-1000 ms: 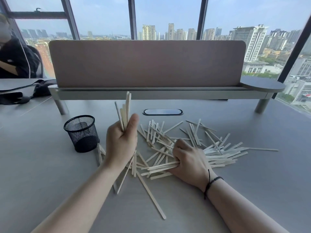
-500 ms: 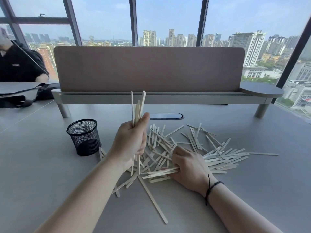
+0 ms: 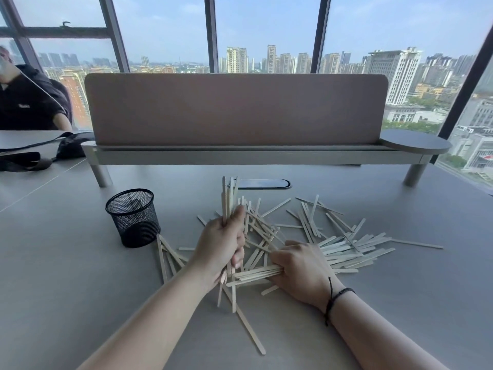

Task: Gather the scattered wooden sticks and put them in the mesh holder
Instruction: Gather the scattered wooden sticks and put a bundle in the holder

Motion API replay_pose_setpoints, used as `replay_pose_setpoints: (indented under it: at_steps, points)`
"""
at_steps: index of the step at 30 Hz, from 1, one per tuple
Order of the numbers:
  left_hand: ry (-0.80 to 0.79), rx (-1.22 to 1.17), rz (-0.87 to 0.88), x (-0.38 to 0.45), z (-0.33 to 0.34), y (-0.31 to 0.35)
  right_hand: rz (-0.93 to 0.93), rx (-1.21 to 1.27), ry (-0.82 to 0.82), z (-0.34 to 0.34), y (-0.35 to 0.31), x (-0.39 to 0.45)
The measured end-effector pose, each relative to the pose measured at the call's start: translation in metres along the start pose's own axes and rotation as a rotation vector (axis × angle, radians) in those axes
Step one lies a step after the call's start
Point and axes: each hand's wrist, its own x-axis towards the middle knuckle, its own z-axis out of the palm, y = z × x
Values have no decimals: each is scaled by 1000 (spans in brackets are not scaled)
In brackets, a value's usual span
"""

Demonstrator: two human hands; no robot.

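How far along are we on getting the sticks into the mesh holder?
Early. Done: nothing visible in the mesh holder; it looks empty. In hand: the left hand grips an upright bundle, and the right hand clamps a flat bundle on the table. Left: most scattered sticks remain spread across the table.

The sticks [image 3: 344,249] are pale, smooth bare wood; the holder [image 3: 132,217] is black wire mesh (matt); the counter [image 3: 80,289] is smooth matt grey.

Open grey desk [image 3: 61,276] fills lower left and lower right. Mesh holder [image 3: 132,217] stands left of centre, mouth unobstructed; scattered wooden sticks [image 3: 344,249] cover centre; divider panel [image 3: 234,110] blocks the top.
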Motion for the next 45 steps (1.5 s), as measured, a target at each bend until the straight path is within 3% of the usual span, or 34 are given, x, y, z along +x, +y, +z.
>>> replay_pose_setpoints:
  at_steps: [7,12,18,22,25,28,32,38,45]
  points:
    - [-13,-239,48,-5,-14,4,-32,13,63,-10,-2,-4]
    - [11,-339,-41,-4,-30,1,36,59,74,-18,-2,-5]
    - [1,-160,-98,-9,-39,-6,136,149,160,-26,-15,6]
    - [0,-118,-69,-15,-33,-8,334,452,301,-47,-33,28]
    - [4,-181,13,-18,-26,-3,334,684,379,-82,-52,52]
    - [20,-251,104,-21,-20,0,378,951,381,-106,-60,75]
    - [60,-259,208,-22,-16,1,583,1396,329,-102,-62,90]
    - [131,-119,310,-19,-13,-7,671,1488,212,-86,-68,85]
    - [113,-230,249,-20,-3,-2,644,1544,153,-89,-73,84]
